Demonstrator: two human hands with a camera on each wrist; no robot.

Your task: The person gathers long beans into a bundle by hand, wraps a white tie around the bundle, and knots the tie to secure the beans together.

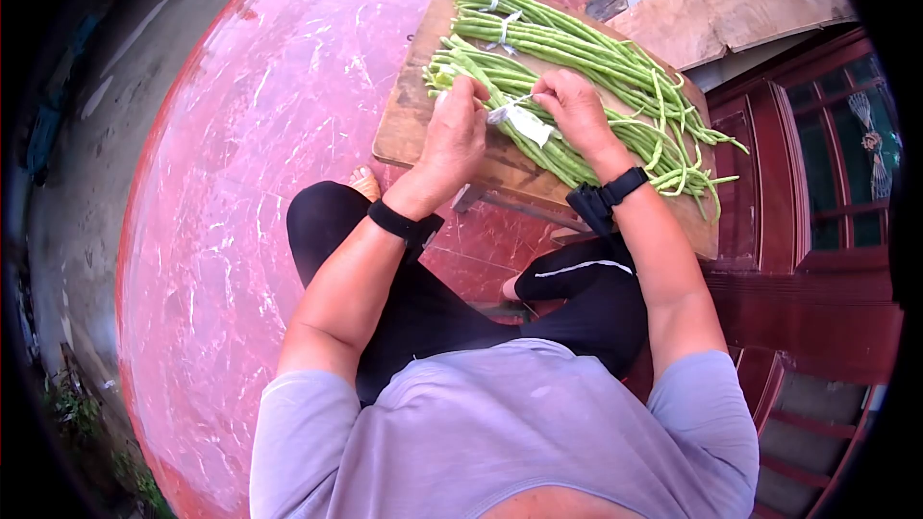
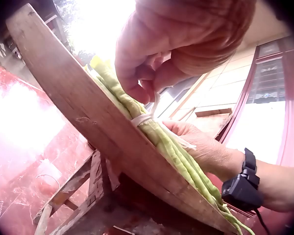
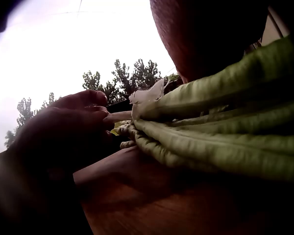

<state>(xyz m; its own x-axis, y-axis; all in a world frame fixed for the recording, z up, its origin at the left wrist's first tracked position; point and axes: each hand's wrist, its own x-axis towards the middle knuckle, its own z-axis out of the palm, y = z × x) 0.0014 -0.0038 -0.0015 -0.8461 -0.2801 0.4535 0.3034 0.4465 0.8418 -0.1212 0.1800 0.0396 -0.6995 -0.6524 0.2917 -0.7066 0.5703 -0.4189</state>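
Note:
Long green beans [image 1: 577, 168] lie in a bundle at the near side of a wooden table, with a white plastic strip [image 1: 522, 122] wrapped round them near one end. My left hand [image 1: 456, 137] pinches one end of the strip; in the left wrist view its thumb and fingers meet on the strip [image 2: 143, 119] just above the beans. On the other side of the wrap, my right hand [image 1: 577, 117] pinches the strip's other end. The right wrist view shows the strip [image 3: 120, 116] drawn out straight from the beans to the left hand [image 3: 73, 120].
Farther back on the table [image 1: 409, 120] lie more long beans [image 1: 577, 43], bound with white ties [image 1: 506, 31]. A wooden board [image 1: 740, 5] and a shovel [image 1: 608, 4] stand behind it. Dark red doors [image 1: 769, 183] are at the right.

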